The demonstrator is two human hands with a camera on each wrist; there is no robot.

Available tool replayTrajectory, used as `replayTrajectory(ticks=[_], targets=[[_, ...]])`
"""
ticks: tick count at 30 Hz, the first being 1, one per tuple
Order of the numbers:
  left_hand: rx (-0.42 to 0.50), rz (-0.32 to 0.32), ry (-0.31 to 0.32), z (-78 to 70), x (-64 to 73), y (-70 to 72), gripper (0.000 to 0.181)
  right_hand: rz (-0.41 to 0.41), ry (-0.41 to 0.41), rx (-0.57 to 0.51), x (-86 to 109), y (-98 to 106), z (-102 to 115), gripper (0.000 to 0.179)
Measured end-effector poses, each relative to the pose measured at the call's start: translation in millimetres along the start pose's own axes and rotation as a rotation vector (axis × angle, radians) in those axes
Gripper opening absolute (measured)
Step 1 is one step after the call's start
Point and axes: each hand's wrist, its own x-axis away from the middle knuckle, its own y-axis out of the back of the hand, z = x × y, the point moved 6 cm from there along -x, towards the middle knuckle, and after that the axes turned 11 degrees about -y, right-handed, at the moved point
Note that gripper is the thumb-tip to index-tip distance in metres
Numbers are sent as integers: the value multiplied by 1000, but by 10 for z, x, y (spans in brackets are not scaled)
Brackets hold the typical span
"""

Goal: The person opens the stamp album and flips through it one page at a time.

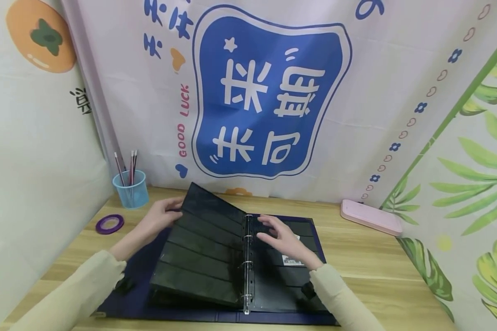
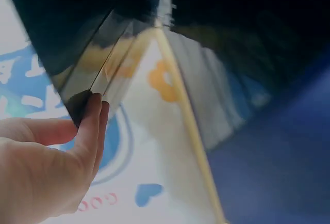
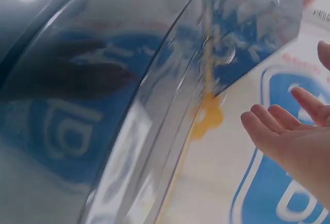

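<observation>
an open navy binder (image 1: pixel 182 314) lies on the wooden table (image 1: pixel 381 271), in front of the person, its metal rings (image 1: pixel 247 264) running down the middle and holding black pages cut across into clear-fronted strip pockets. one raised page (image 1: pixel 203 241) stands tilted up over the left cover, its far outer corner pinched between the thumb and fingers of the left hand (image 1: pixel 159 215). the right page (image 1: pixel 271 285) lies flat, and one of its pockets holds a small white and grey card (image 1: pixel 291 260), partly hidden by the right hand (image 1: pixel 282 236), which hangs above that page near the rings with fingers spread apart, gripping nothing. to the left, beyond the binder, a light blue mesh cup (image 1: pixel 133 194) holds a few pencils (image 1: pixel 131 169) standing and leaning against its rim; near it a purple tape roll (image 1: pixel 100 226) lies flat. toward the far right a pink box (image 1: pixel 371 218) rests against the printed cloth (image 1: pixel 335 138) hanging behind the table.
</observation>
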Motion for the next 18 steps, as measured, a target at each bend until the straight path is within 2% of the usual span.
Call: replayTrajectory(ticks=[4, 11, 15, 18], targets=[[-32, -16, 18, 197, 92, 33, 56, -47, -56, 45, 43, 185, -252, 56], [-123, -62, 77, 434, 175, -4, 65, -93, -101, 106, 99, 522, -656, 56], [-175, -46, 112, 572, 204, -32, 70, -121, -118, 139, 107, 689, -857, 55], [-256, -22, 82, 658, 203, -69, 70, -148, -129, 196, 119, 803, -987, 54]])
